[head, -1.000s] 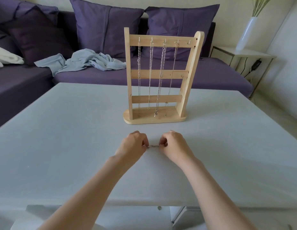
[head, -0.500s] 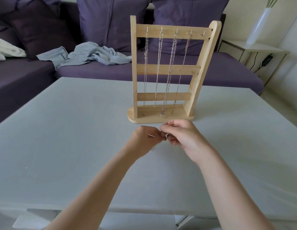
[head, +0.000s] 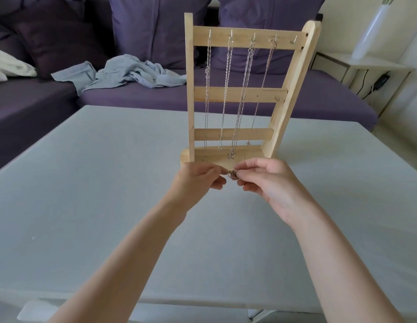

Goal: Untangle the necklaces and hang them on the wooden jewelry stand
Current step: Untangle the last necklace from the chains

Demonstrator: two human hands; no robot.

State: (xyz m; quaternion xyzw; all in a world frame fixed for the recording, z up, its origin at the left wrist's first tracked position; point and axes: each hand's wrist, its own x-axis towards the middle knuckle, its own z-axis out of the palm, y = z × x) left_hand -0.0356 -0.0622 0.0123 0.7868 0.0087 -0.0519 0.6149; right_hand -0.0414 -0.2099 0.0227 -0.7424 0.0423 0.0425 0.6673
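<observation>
Pinching the small silver tangled necklace (head: 232, 174) between my left hand (head: 198, 180) and right hand (head: 270, 183), I hold it raised just below the pale wooden jewelry stand (head: 235, 94), apparently to reach its free top-right hook (head: 295, 39).

I count four necklaces (head: 226, 89) hanging on one wooden jewelry stand (head: 240, 94), one small tangled necklace (head: 232, 174) between two hands, three crossbars, two purple cushions (head: 156, 26), one white vase (head: 370, 31).
</observation>
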